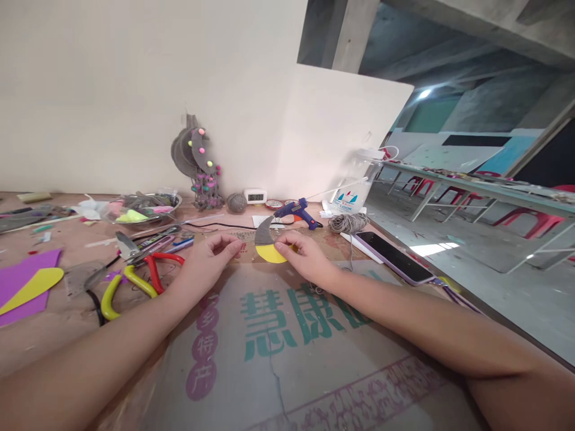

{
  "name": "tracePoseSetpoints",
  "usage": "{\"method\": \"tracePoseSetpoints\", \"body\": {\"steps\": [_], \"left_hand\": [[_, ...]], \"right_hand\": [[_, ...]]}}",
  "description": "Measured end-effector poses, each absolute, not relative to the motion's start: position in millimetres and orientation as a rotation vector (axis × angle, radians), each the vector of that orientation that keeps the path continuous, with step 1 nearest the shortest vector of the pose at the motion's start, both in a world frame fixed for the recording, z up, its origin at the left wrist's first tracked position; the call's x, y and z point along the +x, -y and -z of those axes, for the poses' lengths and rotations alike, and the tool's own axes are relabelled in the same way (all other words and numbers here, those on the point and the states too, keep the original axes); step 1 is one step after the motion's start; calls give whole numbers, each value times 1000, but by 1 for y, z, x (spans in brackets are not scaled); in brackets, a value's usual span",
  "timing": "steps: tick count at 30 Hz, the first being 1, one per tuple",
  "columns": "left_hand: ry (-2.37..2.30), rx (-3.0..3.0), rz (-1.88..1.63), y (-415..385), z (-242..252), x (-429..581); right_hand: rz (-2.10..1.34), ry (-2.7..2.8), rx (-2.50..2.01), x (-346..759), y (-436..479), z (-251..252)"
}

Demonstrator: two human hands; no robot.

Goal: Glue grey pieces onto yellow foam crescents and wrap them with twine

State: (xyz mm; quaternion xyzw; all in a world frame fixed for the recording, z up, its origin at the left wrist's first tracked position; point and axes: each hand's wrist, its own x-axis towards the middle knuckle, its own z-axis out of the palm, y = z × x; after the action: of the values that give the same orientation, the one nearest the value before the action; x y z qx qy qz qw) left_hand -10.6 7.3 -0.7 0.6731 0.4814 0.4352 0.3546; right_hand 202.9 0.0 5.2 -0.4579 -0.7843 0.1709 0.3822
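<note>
My right hand (308, 256) pinches a yellow crescent-shaped cutout (270, 254) by its lower right edge. Grey yarn (264, 233) is wound closely around the upper part of the crescent, while the lower part shows bare yellow. To the left of it, my left hand (215, 254) is closed, thumb against fingers; whatever it may hold is too fine to make out. Both hands hover over a printed cardboard sheet (224, 389). A blue glue gun (299, 211) lies just behind the crescent. A grey yarn ball (348, 222) sits right of the glue gun.
Pliers with red and yellow handles (130, 281) lie left of my left arm, near purple sheet (27, 305). A bowl of scraps (146, 209), a small clock (255, 196) and a plastic jug (353, 182) stand behind. A phone (395, 257) lies at right.
</note>
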Motion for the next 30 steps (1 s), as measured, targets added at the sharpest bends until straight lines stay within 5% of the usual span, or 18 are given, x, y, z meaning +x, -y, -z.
{"method": "tracePoseSetpoints", "body": {"steps": [30], "left_hand": [[-1156,1639,-1179,-12,9,-10]], "right_hand": [[-341,2113,-1133,203,0,-5]]}}
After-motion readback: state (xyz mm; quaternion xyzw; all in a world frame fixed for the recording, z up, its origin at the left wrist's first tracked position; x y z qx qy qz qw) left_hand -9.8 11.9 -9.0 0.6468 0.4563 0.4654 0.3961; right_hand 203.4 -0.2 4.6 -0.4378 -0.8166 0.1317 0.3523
